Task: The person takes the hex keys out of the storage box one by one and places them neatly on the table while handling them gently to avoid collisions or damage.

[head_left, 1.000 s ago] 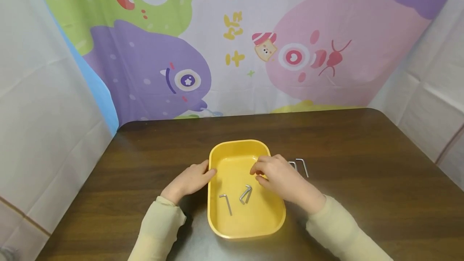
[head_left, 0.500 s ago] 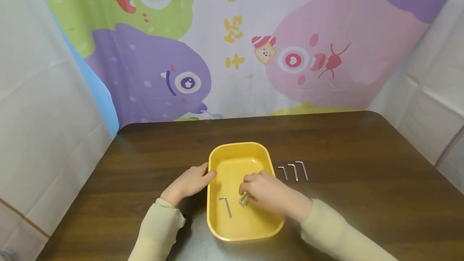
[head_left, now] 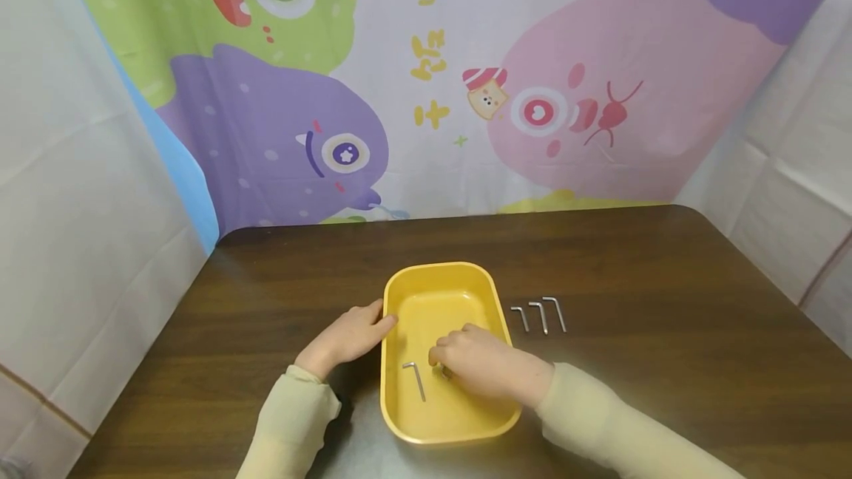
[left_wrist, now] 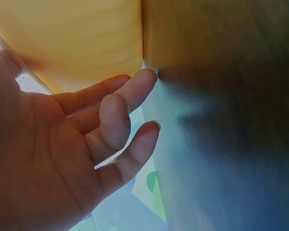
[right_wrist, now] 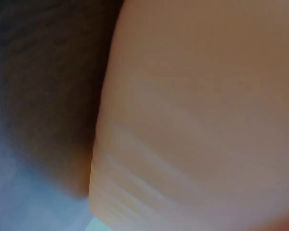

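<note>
A yellow plastic tray (head_left: 459,420) stands upright on the table. My left hand (head_left: 349,331) holds its left side, thumb over the rim and fingers along the outer wall, as the left wrist view also shows. Inside the tray lies a silver Allen key (head_left: 416,381) with nothing touching it. My right hand (head_left: 475,361) reaches down into the tray, fingers curled over two more keys, of which only a bit of metal (head_left: 445,372) shows. Whether the fingers pinch one is hidden. The right wrist view holds mostly blurred skin.
Right of the tray, three L-shaped Allen keys (head_left: 538,316) lie in a row on the dark wooden table (head_left: 632,361). A cartoon-printed cloth (head_left: 433,154) hangs behind the table, with white sheeting (head_left: 100,131) at both sides.
My right hand has moved down and left inside the tray, over the two keys, uncovering the row of keys on the table. My left hand keeps its place on the tray.
</note>
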The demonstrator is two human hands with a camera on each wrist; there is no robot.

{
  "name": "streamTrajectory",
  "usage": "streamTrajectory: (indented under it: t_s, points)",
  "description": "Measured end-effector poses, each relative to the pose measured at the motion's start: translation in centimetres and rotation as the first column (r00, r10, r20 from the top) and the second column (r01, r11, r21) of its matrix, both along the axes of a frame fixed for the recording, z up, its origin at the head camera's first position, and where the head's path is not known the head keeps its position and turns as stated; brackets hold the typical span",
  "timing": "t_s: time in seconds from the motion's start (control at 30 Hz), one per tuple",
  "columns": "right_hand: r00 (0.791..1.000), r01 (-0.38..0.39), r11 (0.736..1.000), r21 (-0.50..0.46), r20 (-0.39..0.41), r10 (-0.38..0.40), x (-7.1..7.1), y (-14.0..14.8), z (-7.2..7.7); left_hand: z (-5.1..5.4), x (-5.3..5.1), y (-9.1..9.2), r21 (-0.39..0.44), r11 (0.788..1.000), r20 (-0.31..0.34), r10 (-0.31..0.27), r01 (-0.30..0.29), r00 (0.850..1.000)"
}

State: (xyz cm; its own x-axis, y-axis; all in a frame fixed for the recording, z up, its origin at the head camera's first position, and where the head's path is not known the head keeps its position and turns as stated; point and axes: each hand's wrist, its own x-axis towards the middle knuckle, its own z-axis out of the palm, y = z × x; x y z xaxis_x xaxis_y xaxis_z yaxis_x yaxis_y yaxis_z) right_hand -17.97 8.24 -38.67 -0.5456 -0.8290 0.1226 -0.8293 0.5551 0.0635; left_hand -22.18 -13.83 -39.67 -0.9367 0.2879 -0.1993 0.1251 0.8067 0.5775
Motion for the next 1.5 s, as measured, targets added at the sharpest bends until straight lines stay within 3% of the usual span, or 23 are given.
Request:
streamTrajectory:
  t_s: [0.23,0.7,0.97,1.3,1.5]
  points:
    - [0.999,-0.007,1.000,0.014,-0.048,0.007,-0.1,-0.5,-0.7,0.1,0.0,0.0,-0.001,1.000,-0.002,0.000,0.000,1.000]
    - [0.998,0.005,0.998,0.069,-0.058,-0.001,0.5,-0.8,-0.7,0.0,-0.1,0.0,-0.007,1.000,-0.017,-0.006,0.005,1.000]
    - [1.000,0.009,0.998,0.059,-0.008,-0.008,0.7,-0.8,-0.6,-0.2,-0.1,-0.1,-0.014,1.000,-0.022,-0.004,0.004,1.000]
    - [0.997,0.041,0.997,-0.062,0.060,-0.037,1.2,0.0,0.4,-0.1,0.0,-0.1,-0.016,1.000,-0.020,-0.001,0.001,1.000]
    - [0.996,0.088,0.977,-0.192,0.033,-0.084,1.3,0.9,1.1,-0.1,-0.1,-0.1,-0.020,1.000,-0.019,-0.001,0.000,1.000]
